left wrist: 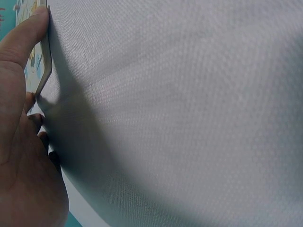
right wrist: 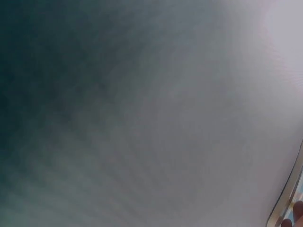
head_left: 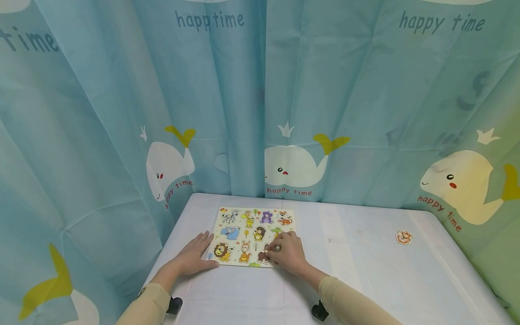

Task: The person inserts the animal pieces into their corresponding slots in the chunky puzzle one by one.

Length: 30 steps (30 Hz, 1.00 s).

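Observation:
An animal puzzle board [head_left: 252, 243] lies flat on the table, with a zebra, giraffe, lion and several other pieces in its face. My left hand [head_left: 192, 256] rests at its left side, fingers stretched along the edge and thumb at the near left corner; the left wrist view shows the thumb [left wrist: 28, 35] on the board's edge. Over the bottom right part, my right hand [head_left: 289, 253] has thumb and fingertips pinched at a brown animal puzzle piece [head_left: 262, 257]. That hand partly covers this piece and the green crocodile piece [head_left: 277, 232].
A loose orange animal puzzle piece [head_left: 404, 237] lies on the right side of the white-covered table [head_left: 349, 266]. Blue curtains [head_left: 227, 90] printed with whales hang behind the table and along its sides.

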Each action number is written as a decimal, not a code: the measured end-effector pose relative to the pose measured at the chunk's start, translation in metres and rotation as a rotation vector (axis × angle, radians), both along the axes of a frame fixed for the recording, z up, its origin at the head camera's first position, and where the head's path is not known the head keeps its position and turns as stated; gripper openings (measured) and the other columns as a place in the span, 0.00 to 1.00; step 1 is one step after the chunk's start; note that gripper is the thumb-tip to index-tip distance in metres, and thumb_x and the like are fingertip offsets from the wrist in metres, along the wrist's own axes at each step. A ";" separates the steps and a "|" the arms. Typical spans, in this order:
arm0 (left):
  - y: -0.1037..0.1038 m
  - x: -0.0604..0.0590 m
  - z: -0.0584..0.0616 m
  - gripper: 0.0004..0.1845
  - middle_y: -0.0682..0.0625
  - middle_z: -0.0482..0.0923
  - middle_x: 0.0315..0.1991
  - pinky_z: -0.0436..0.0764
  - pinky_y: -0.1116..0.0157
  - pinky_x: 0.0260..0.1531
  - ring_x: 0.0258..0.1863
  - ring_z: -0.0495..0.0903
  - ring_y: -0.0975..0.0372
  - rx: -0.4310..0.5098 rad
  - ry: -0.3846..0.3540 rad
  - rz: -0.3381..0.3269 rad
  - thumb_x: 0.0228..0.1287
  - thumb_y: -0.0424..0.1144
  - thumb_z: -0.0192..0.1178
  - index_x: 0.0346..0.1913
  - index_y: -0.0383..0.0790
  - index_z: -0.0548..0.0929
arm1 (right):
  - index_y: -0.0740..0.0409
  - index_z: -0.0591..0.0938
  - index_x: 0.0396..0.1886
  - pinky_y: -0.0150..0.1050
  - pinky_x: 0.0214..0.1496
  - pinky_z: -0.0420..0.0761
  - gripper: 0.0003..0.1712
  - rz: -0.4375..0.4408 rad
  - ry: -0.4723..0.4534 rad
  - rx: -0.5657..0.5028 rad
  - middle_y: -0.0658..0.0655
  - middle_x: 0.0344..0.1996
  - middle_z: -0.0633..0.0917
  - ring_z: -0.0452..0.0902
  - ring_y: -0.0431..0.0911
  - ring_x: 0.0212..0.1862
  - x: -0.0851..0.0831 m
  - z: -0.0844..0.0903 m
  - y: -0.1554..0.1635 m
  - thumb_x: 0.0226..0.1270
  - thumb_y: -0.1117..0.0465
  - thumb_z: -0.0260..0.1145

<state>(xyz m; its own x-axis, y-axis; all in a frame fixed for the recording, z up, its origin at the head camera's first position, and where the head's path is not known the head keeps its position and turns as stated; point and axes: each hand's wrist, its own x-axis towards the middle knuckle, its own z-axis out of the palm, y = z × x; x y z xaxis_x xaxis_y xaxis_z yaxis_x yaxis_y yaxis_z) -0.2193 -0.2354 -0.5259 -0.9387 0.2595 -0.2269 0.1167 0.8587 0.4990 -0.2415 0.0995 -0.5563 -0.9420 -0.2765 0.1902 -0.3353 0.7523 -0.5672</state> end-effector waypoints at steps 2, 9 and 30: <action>0.000 0.000 0.000 0.56 0.36 0.51 0.80 0.51 0.37 0.75 0.79 0.47 0.40 -0.004 -0.004 0.004 0.57 0.61 0.72 0.80 0.36 0.59 | 0.36 0.91 0.26 0.45 0.47 0.69 0.04 -0.001 -0.001 0.007 0.38 0.33 0.78 0.68 0.43 0.46 0.000 0.000 0.000 0.55 0.50 0.81; -0.001 -0.001 -0.003 0.56 0.36 0.51 0.81 0.51 0.38 0.75 0.80 0.47 0.40 -0.015 -0.006 0.014 0.57 0.62 0.72 0.80 0.36 0.59 | 0.36 0.90 0.26 0.45 0.47 0.69 0.04 0.000 -0.001 0.033 0.39 0.34 0.78 0.68 0.45 0.46 0.000 0.001 -0.001 0.55 0.50 0.80; -0.001 -0.002 -0.006 0.56 0.36 0.51 0.80 0.51 0.37 0.75 0.79 0.47 0.40 -0.007 0.007 0.006 0.56 0.62 0.72 0.80 0.36 0.59 | 0.46 0.93 0.38 0.55 0.58 0.72 0.08 -0.117 -0.028 -0.111 0.47 0.40 0.85 0.70 0.53 0.53 -0.019 0.023 0.053 0.58 0.59 0.79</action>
